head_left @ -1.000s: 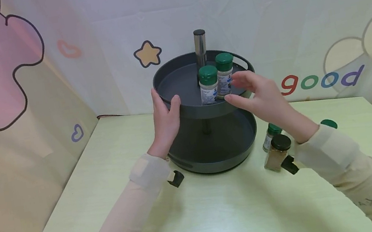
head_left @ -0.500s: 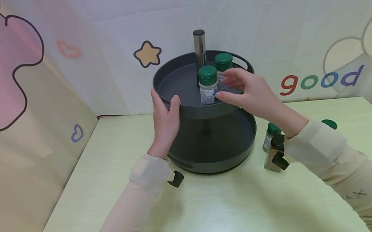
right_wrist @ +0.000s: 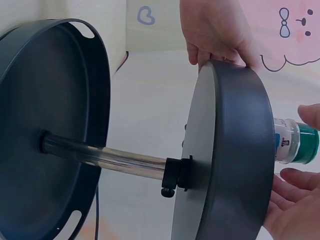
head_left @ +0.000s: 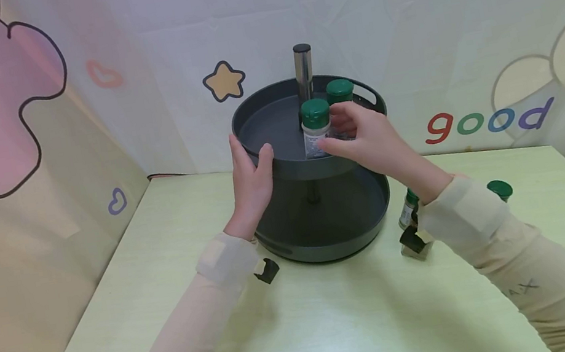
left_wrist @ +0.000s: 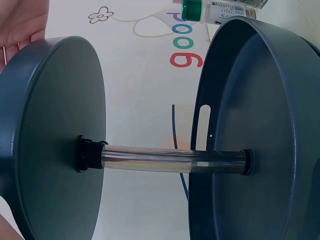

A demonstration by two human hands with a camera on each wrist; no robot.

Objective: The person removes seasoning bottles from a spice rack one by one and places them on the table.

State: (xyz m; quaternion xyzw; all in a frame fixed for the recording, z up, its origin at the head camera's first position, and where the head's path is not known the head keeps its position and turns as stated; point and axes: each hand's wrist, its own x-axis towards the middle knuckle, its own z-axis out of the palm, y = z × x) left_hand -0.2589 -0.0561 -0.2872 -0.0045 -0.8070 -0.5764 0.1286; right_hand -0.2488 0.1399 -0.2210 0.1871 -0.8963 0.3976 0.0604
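Observation:
A dark grey two-tier round tray stand (head_left: pixel 328 250) stands on the table, a metal post through its middle. On its upper tier are two spice bottles: a front green-capped bottle (head_left: pixel 314 114) with a white label, and a back green-capped bottle (head_left: pixel 340 89), mostly hidden by my right hand. My left hand (head_left: pixel 252 181) rests against the upper tier's left side, fingers fairly straight and thumb on the front wall. My right hand (head_left: pixel 374 139) reaches round the front bottle, thumb across its label. In the right wrist view, a gap shows between my fingers (right_wrist: pixel 297 180) and that bottle (right_wrist: pixel 302 142).
Right of the stand, a green-capped bottle (head_left: pixel 408 212) and a jar (head_left: pixel 416 253) stand partly behind my right wrist. Farther right, another green cap (head_left: pixel 500 189) shows beyond my sleeve. A printed cloth (head_left: pixel 162 96) hangs behind the table.
My right hand has moved left from beside the back bottle to around the front bottle, covering more of the back one. My left hand and both bottles have stayed put.

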